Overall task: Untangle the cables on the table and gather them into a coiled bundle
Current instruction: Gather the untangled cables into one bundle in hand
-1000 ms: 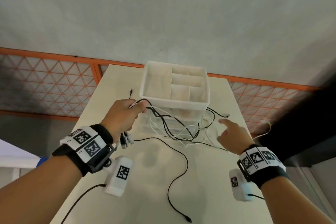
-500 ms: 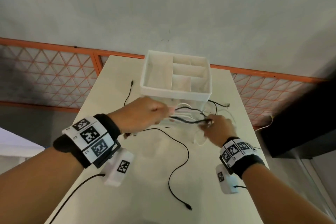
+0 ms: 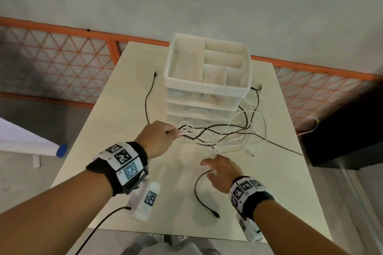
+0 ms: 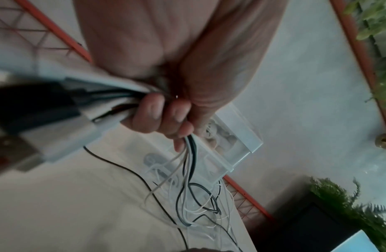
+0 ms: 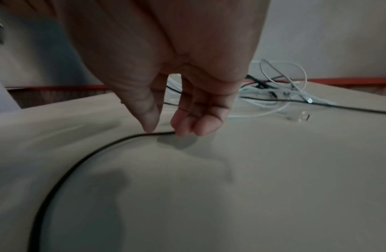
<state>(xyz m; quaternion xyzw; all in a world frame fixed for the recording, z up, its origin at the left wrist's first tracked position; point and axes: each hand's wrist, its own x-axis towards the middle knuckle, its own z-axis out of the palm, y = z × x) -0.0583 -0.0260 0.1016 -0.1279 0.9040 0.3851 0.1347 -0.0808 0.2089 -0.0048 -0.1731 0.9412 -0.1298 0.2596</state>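
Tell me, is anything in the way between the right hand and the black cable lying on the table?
Nothing visible is. The right hand is right over the black cable, its fingertips at it, only bare table around. The tangle lies farther back.

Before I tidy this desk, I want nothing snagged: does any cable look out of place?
Yes. One thin black cable strays from the black and white cable tangle over the beige table's right edge, where it could catch. The left hand grips the tangle's ends.
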